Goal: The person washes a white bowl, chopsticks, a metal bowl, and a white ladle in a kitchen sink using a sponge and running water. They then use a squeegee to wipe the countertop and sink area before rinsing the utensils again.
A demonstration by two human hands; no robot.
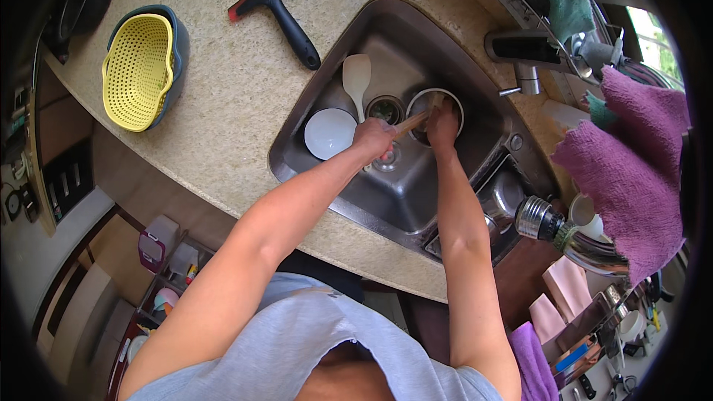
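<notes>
Inside the stainless steel sink [390,200], my left hand [374,138] is closed around a wooden utensil handle [413,122]. The utensil's far end reaches into a white-rimmed round bowl [414,101]. My right hand [443,122] is down in that bowl at the utensil's end, its fingers partly hidden; what exactly they grip cannot be made out. A cream spatula [356,75] lies in the sink, its handle passing beneath my left hand. Beside that hand sits a white bowl [330,133]. A drain strainer [385,109] shows between the spatula and the white-rimmed bowl.
A black squeegee [287,19] rests on the speckled counter [223,139] near the sink edge. Farther left stands a yellow colander [136,72] in a dark blue basin. The faucet [526,75] and hanging purple cloths [629,178] flank the right side, near metal pots [501,195].
</notes>
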